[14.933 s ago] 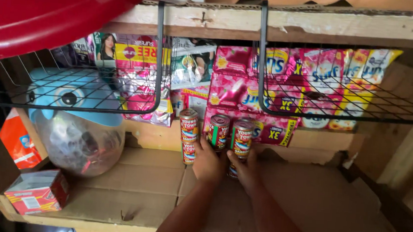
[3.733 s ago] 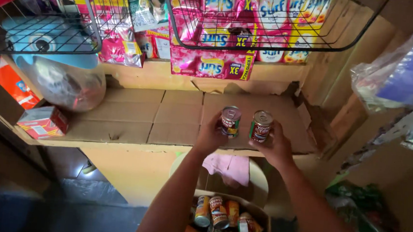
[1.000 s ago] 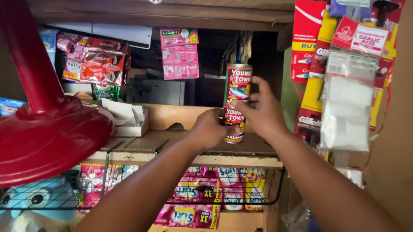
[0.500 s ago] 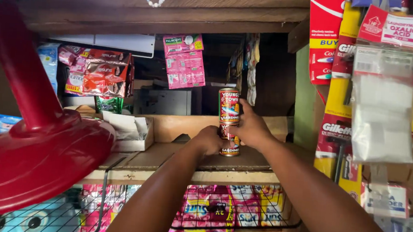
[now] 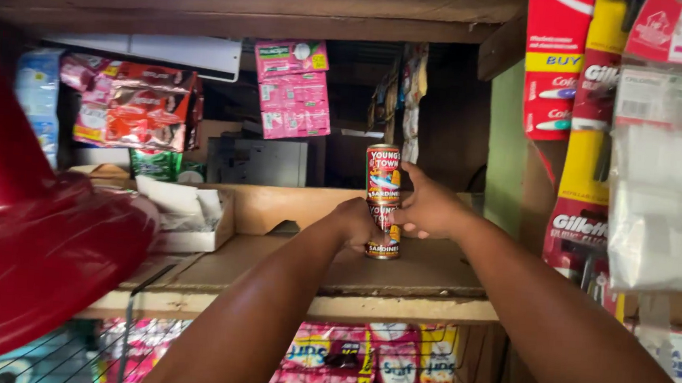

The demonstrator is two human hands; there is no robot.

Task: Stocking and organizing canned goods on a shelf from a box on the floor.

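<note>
Here, items L to R:

- Red plastic object [image 5: 18,271]: large, rounded, fills lower-left foreground; blurred, kind unclear.
- Open white carton [image 5: 185,216]: sits on wooden shelf [image 5: 398,289], well apart from cans.
- Pink sachet strips [image 5: 292,86]: hang from upper beam, behind and above cans.
- Left hand [image 5: 355,221]: fingers curled around lower can [image 5: 384,234], gripping its left side; lower can rests upright on shelf surface.
- Upper can [image 5: 383,173]: stacked directly on lower can, upright, axes approx. aligned.
- Right hand [image 5: 429,206]: fingers wrapped around right side at joint of the two cans; thumb position hidden, cannot tell.
- Handling est.: rigid metal cans, likely full, so moderately heavy; glossy label wrap prob. slippery; stack prone to tipping if top can pushed off-axis.
- Grip rec.: take at mid-wall, opp. sides, one hand per can; avoid rims.
- Hanging blister packs [image 5: 598,114]: right wall, red/yellow cards, clear of hands.
</note>
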